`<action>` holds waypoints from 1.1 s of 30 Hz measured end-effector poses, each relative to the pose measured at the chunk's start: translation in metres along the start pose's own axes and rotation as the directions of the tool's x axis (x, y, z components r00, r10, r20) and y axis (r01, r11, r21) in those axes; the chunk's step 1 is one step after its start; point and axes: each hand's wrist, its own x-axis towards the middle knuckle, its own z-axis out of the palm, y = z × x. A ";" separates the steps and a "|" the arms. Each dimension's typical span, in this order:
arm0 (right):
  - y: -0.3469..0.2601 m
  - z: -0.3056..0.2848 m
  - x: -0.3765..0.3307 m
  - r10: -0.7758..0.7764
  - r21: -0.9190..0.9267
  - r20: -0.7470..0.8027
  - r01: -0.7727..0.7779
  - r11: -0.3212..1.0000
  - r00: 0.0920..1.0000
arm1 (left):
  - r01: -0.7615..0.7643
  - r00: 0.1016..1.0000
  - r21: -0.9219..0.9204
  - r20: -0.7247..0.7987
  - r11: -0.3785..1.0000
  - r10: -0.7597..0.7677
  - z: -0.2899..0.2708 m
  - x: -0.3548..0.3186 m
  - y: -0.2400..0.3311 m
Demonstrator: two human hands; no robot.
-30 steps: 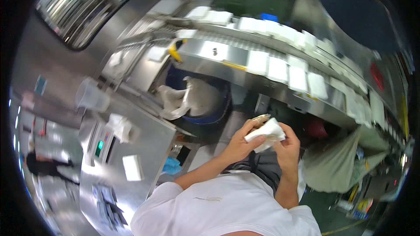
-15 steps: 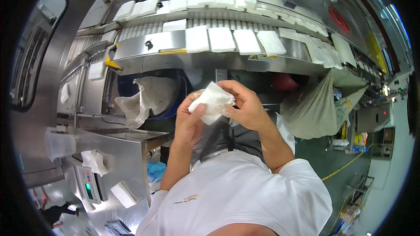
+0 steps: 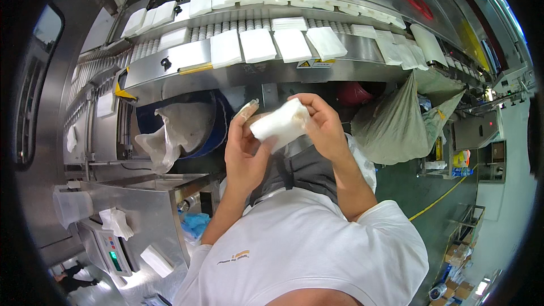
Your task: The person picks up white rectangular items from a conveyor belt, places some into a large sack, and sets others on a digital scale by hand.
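A folded stack of white tissues (image 3: 281, 123) is held up in front of my waist, tilted, with its right end higher. My right hand (image 3: 327, 133) grips that right end, fingers over the top and thumb on the near side. At the lower left end, my left hand (image 3: 245, 156) has its thumb against the stack and fingers behind it. One left finger, wrapped in something clear or pale at the tip, points up away from the stack. Beyond my hands, several white tissue stacks (image 3: 258, 45) lie in a row along the steel ledge of the conveyor (image 3: 226, 81).
A blue bin (image 3: 219, 127) with a pale liner stands ahead to the left. A grey-green cloth sack (image 3: 391, 122) hangs at the right. At lower left, a steel table (image 3: 153, 201) carries a digital scale (image 3: 113, 255), a plastic jug (image 3: 73, 207) and more tissues (image 3: 157, 260).
The tissue stack has turned in my hands and now shows a thick, rolled-looking side. A left finger has lifted off it. On the conveyor, stacks have shifted, and the whole view has moved slightly.
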 end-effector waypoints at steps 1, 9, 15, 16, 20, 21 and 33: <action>-0.006 0.000 -0.002 -0.033 -0.072 0.028 0.035 0.997 0.999 | -0.027 0.999 0.027 0.020 0.999 0.027 -0.001 0.000 0.001; -0.003 -0.019 -0.023 -0.130 -0.135 -0.100 0.116 0.984 0.986 | -0.033 0.999 -0.056 0.025 0.998 0.034 0.026 0.006 -0.003; 0.013 -0.031 -0.034 -0.129 -0.062 -0.206 0.119 0.991 0.970 | 0.113 0.993 -0.049 0.051 0.992 -0.110 0.033 0.014 -0.007; 0.009 -0.037 -0.036 -0.247 -0.212 -0.174 0.209 0.955 0.953 | 0.116 0.990 -0.035 0.087 0.993 -0.113 0.033 0.016 -0.011; -0.031 -0.040 -0.036 -0.478 -0.689 0.129 0.425 0.587 0.869 | 0.106 0.982 0.028 0.154 0.994 -0.109 0.033 0.021 -0.011; -0.034 -0.038 -0.035 -0.482 -0.708 0.197 0.464 0.532 0.854 | 0.093 0.982 0.030 0.161 0.995 -0.096 0.033 0.021 -0.010; -0.043 -0.056 -0.038 -0.505 -0.729 0.037 0.369 0.577 0.862 | 0.180 0.957 -0.004 0.233 0.984 -0.174 0.028 0.037 -0.003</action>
